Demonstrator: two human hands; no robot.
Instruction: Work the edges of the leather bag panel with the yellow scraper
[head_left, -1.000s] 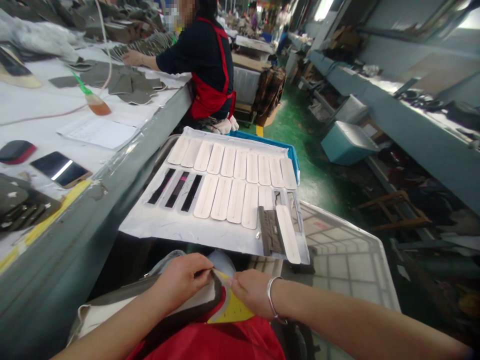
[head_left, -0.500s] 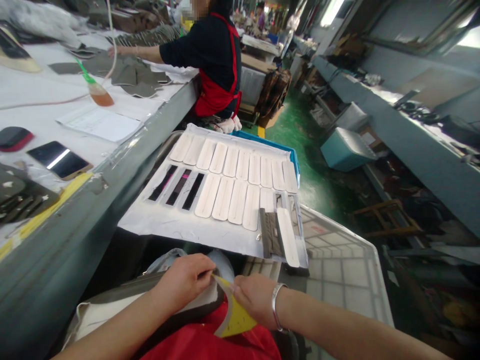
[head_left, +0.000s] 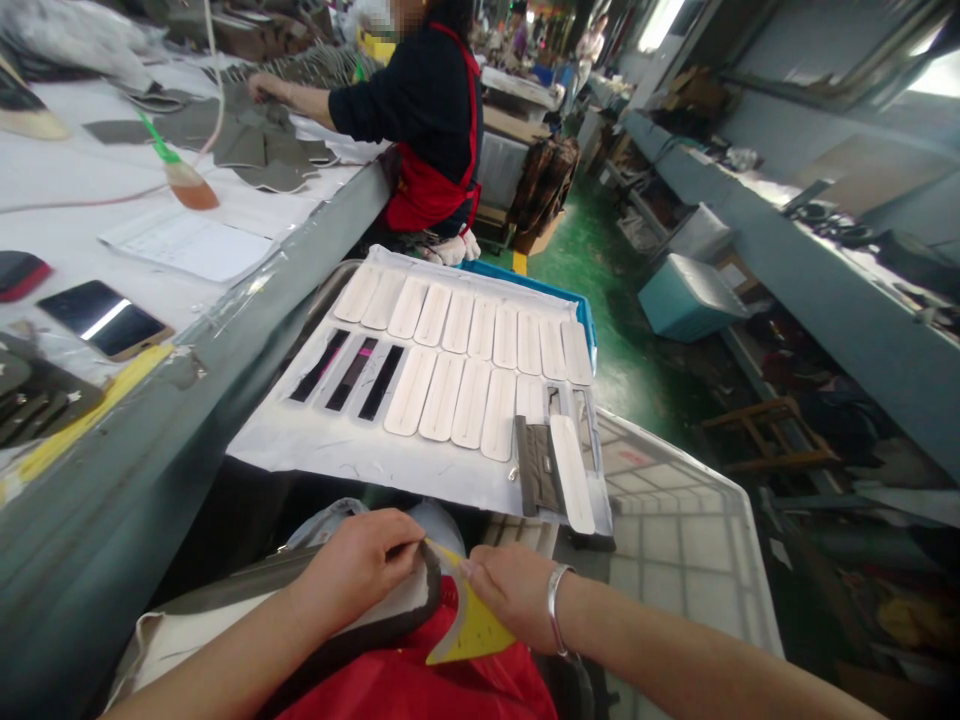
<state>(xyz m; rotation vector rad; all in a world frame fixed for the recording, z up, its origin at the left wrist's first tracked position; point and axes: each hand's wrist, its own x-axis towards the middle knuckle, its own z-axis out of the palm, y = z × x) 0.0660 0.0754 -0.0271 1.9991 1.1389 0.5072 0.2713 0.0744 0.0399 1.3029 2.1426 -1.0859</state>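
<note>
On my lap lies a white fabric piece with a dark grey-olive edge [head_left: 429,590], partly covered by my left arm. My left hand [head_left: 367,560] is closed in a pinch at the upper tip of a curved yellow sheet [head_left: 480,628] with a pale grey border. The fingers of my right hand [head_left: 510,592] are closed on the same sheet's right side. That sheet hangs between the hands over a red apron [head_left: 420,690]. Ahead of them is a white cloth-covered board [head_left: 300,440] bearing rows of white rounded strips [head_left: 469,405] and a dark olive zipped piece [head_left: 541,465].
To the left, a worktable [head_left: 247,290] holds a phone [head_left: 105,318], a paper sheet [head_left: 187,245] and a green-tipped glue bottle [head_left: 187,182]. A co-worker [head_left: 420,110] reaches over its far end. A white plastic crate [head_left: 682,530] stands at the right.
The view has shifted slightly. My hands keep nearly the same hold on the yellow sheet. The co-worker's hand has moved to the right over the olive pieces.
</note>
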